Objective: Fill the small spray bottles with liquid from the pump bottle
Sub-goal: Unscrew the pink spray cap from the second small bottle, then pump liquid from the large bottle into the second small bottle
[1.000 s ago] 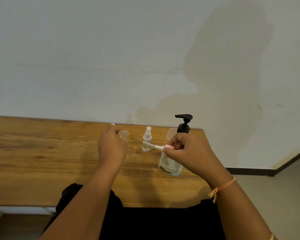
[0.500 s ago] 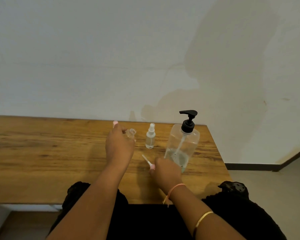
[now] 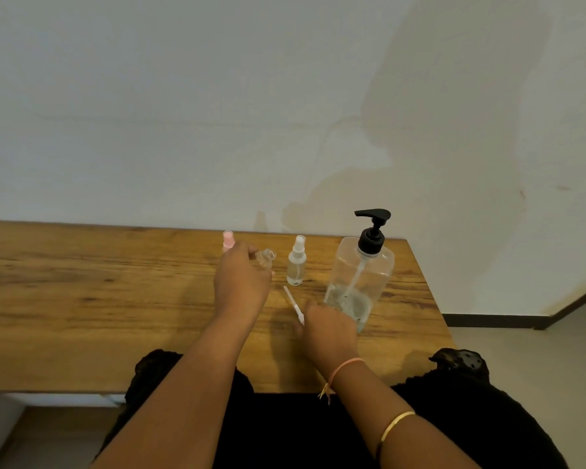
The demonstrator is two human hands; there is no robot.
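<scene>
1. head view: the left hand (image 3: 242, 282) grips a small uncapped spray bottle (image 3: 266, 257) above the wooden table (image 3: 82, 299); the bottle is tilted, neck toward the right.
2. the right hand (image 3: 329, 328) rests low on the table, fingers curled over the near end of a white spray head (image 3: 293, 304); its dip tube points away and to the left.
3. a white-capped spray bottle (image 3: 296, 262) stands upright between the left hand and the pump bottle (image 3: 361, 282).
4. the pump bottle stands just beyond the right hand, clear, black pump on top, liquid low inside.
5. a pink-capped bottle (image 3: 228, 240) shows behind the left hand, partly hidden.
</scene>
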